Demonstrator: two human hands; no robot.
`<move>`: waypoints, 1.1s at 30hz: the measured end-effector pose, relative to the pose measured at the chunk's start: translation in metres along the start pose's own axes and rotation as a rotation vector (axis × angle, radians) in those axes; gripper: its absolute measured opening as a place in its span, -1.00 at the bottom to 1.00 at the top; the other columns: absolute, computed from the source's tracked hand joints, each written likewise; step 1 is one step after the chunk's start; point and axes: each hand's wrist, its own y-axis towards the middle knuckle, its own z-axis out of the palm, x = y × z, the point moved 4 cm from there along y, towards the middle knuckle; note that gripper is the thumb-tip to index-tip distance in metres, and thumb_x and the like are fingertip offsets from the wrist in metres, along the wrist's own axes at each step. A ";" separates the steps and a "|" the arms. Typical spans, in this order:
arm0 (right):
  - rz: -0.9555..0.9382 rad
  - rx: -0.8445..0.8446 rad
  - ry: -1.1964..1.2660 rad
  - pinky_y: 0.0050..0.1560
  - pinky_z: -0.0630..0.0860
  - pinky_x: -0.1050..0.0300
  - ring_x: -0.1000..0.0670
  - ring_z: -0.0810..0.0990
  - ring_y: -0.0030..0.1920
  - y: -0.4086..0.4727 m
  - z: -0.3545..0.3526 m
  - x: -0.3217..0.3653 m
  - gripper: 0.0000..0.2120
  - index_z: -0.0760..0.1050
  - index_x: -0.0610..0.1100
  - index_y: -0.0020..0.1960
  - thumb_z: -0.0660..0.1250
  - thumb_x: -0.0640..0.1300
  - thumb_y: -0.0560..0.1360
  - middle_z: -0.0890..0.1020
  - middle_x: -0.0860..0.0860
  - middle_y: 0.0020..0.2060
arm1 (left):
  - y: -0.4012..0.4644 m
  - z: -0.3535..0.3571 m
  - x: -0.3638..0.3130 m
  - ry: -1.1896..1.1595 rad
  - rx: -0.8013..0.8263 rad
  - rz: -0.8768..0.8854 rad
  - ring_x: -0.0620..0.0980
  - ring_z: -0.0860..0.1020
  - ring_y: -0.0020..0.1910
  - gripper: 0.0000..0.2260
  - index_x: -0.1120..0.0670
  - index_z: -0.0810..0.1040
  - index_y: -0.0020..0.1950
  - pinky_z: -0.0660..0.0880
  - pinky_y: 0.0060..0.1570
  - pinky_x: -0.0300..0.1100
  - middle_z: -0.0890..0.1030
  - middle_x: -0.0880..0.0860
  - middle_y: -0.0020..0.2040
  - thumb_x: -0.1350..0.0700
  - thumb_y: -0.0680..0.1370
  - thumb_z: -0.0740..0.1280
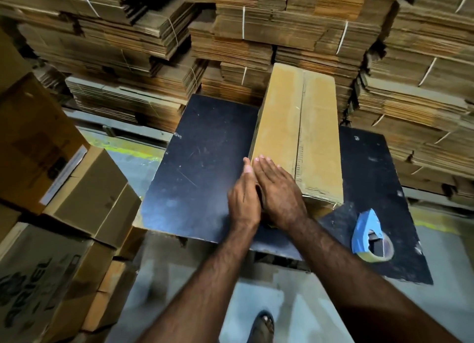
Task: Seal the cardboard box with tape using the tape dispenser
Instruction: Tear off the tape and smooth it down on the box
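A long brown cardboard box (302, 127) lies on a black table (205, 163), its top flaps meeting in a seam that runs lengthwise. My right hand (278, 191) lies flat on the near left part of the box top, fingers straight. Beside it, my left hand (243, 199) presses flat against the box's near left side, fingers together. Neither hand holds anything. The blue tape dispenser (370, 236) with its roll of tape rests on the table at the near right, apart from both hands.
Tied bundles of flat cardboard (230, 34) are stacked high behind and to the right of the table. Made-up boxes (84, 196) are piled at the left. A sandalled foot (263, 324) stands on the grey floor below.
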 end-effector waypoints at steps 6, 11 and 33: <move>-0.034 0.010 0.110 0.54 0.09 0.00 -0.06 0.11 0.57 0.001 -0.006 -0.007 -0.41 0.12 -0.19 0.58 0.06 0.08 0.64 0.17 -0.10 0.56 | 0.025 -0.009 0.011 0.052 0.168 -0.165 0.00 0.33 0.51 -0.39 -0.16 0.36 0.52 0.20 0.51 -0.08 0.37 0.00 0.53 -0.39 0.60 -0.09; 0.095 -0.074 0.090 0.55 0.01 0.01 -0.09 0.12 0.56 -0.017 -0.016 -0.016 -0.29 0.15 -0.22 0.57 -0.12 0.26 0.63 0.19 -0.13 0.55 | -0.005 -0.022 0.004 0.026 0.054 0.157 -0.23 0.39 0.45 -0.50 0.03 0.41 0.51 0.29 0.44 -0.26 0.45 -0.08 0.48 -0.12 0.65 0.01; 0.127 -0.143 -0.114 0.40 0.34 -0.03 -0.11 0.39 0.44 -0.023 0.009 -0.054 -0.39 0.31 -0.25 0.50 -0.06 0.13 0.64 0.41 -0.17 0.45 | 0.078 -0.012 0.016 0.891 0.539 0.932 0.17 0.00 0.62 -0.49 0.05 0.21 0.61 0.18 0.50 0.27 0.04 0.14 0.65 -0.08 0.68 0.13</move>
